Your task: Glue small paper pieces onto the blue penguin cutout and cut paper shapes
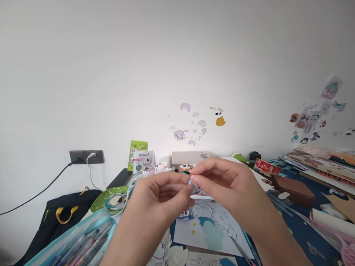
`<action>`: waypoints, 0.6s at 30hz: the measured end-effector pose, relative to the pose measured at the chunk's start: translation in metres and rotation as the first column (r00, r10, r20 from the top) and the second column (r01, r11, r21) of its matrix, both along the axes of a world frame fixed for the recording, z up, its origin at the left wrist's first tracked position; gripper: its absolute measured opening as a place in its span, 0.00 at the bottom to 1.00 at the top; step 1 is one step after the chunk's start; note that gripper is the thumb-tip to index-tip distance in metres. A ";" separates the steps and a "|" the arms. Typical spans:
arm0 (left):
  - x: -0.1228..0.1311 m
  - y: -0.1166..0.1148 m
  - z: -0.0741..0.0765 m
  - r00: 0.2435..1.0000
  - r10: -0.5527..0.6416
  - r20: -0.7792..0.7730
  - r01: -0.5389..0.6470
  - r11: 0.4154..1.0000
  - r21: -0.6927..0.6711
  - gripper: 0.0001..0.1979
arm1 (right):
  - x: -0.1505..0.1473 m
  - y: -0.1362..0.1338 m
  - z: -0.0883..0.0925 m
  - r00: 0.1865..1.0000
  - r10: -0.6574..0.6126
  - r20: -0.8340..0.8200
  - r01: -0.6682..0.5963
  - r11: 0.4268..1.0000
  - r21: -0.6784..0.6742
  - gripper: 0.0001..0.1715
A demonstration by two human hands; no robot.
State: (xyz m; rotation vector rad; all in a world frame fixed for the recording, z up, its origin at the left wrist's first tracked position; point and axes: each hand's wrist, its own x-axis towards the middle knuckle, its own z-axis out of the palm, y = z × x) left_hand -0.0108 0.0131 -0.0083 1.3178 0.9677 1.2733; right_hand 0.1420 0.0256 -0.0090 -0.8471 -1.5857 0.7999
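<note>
In the middle of the view my left hand (pixel 155 210) and my right hand (pixel 229 183) meet, fingertips almost touching. Between them is a small pale paper cutout (pixel 195 189), with a tiny yellow bit (pixel 192 179) at its upper edge. My left thumb and forefinger pinch the cutout; my right thumb and forefinger close at the yellow bit. Below lies a white sheet with line drawings (pixel 184 234) and pale teal patches. A blue cartoon cutout (pixel 183 213) is partly hidden behind my left hand. Two small yellow pieces (pixel 193 227) lie on the sheet.
A slim silver pointed tool (pixel 240 248) rests on the sheet's right side. At left is a clear pen pouch (pixel 83 244) beside a green plate (pixel 101 199). A brown box (pixel 294 190) stands at right. Paper cutouts (pixel 179 135) stick to the wall.
</note>
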 end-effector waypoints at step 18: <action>0.002 -0.004 0.001 0.997 0.068 -0.035 -0.068 0.998 -0.003 0.10 | 0.015 0.005 0.006 0.989 0.146 0.020 -0.146 0.989 -0.034 0.05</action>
